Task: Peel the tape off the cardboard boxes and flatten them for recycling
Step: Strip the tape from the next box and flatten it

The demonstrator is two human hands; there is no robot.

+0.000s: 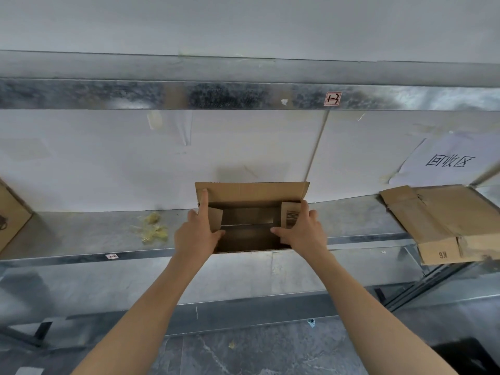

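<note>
A brown cardboard box [251, 192] sits on a metal shelf [89, 234], held between two bare hands that reach forward on outstretched arms. Its long axis runs side to side, from one hand to the other, and its open top faces up and toward the viewer. The inside is dark and shadowed, and a pale seam line crosses the bottom lengthwise.

The left hand [197, 234] grips the left end of the box. Its thumb is hooked over the small end flap, which is folded inward. Its index finger [203, 201] points straight up along the tall far flap, and the other fingers are hidden behind the box.

The right hand [303, 234] grips the right end, with the thumb inside over the end flap and the fingers wrapped round the outside. Just beside that thumb, the flap carries a barcode label [291, 217].

The far flap stands upright beyond both hands, against a white back wall.

To the left of the left hand, on the same shelf, lies a crumpled yellowish clump [153, 228]. Farther left, another box [10, 212] is cut off by the edge of view. Well to the right of the right hand, flattened cardboard [443, 220] overhangs the shelf edge. Above it, a paper sign [449, 158] is taped to the wall.
</note>
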